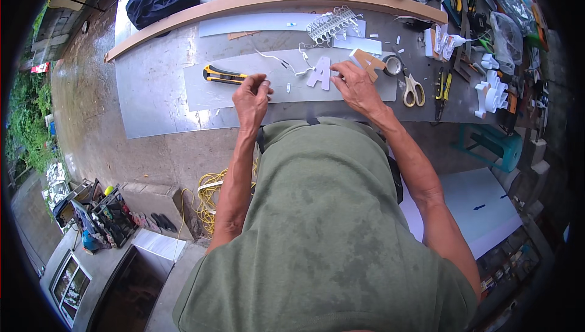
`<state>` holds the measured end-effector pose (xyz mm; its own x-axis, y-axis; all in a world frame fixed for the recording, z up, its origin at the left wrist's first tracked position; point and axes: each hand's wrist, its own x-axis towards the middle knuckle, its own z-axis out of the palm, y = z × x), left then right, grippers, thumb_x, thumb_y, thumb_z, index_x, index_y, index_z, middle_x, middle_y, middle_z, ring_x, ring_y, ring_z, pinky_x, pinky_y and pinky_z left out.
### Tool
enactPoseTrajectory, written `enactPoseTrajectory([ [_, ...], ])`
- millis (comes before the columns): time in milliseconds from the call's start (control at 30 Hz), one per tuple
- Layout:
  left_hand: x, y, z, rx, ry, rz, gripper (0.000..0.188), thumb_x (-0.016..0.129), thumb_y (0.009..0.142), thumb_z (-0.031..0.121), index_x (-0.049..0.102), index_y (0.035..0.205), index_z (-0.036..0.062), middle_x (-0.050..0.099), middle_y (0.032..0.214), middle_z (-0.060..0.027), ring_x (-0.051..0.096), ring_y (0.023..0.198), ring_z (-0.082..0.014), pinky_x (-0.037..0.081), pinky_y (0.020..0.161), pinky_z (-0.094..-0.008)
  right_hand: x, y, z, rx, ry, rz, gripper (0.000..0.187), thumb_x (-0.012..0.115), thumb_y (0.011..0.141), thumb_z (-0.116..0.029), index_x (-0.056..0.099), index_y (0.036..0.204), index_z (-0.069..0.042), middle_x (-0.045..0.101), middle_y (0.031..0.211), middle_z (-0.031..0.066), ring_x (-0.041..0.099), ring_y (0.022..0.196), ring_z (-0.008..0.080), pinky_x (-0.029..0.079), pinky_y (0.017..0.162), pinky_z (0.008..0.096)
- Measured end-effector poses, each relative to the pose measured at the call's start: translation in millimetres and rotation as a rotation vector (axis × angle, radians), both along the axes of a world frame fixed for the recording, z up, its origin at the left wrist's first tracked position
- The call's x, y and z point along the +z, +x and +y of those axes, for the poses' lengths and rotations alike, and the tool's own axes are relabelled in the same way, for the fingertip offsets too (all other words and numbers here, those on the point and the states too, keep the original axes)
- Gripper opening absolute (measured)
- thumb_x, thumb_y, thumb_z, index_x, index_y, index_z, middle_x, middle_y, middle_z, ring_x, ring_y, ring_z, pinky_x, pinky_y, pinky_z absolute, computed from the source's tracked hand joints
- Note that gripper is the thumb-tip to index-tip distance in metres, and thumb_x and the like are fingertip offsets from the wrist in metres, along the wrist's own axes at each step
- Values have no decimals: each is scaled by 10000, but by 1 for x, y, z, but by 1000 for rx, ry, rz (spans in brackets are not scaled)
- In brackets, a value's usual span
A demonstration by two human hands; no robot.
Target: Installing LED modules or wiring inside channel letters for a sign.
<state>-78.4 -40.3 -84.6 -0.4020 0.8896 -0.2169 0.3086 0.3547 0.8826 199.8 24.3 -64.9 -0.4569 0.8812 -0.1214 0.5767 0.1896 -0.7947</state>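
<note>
Right fingers [348, 71] partly hide tan letter [373, 64].

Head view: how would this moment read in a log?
left hand: near yellow-black cutter | right hand: near white letter A | grips: unclear | nearby: scissors on metal table

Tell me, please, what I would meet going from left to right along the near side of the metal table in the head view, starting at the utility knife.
Yellow-and-black utility knife, left hand, flat white letter cutout, right hand, tape roll, scissors, yellow-and-black hand tool.
</note>
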Motion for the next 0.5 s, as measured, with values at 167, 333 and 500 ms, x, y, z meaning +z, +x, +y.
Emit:
enactPoseTrajectory([
  [167,10,10,15,-135,-306,-382,410,690,1000,235,662,1213,-115,748,980,-158,732,802,-180,596,649,-285,-7,-30,10,-30,-34,9,382,766,880,-197,633,1179,0,662,1083,161,677,986,342,535,856,446],
  [333,-6,8,40,-415,-278,-379,406,652,932,34,642,1335,-18,732,1040,-140,728,792,-169,608,690,-285,-21,-52,8,-76,4,-112,353,793,843,-213,680,1144,-67,663,1092,134,678,974,317,540,843,441],
  [500,-12,10,57,-637,-138,-172,520,637,838,-56,651,1347,50,728,1037,-118,725,785,-155,588,700,-305,-38,-51,11,-138,-7,-95,196,762,855,-148,736,1031,-68,683,943,109,688,842,289,550,769,416],
])
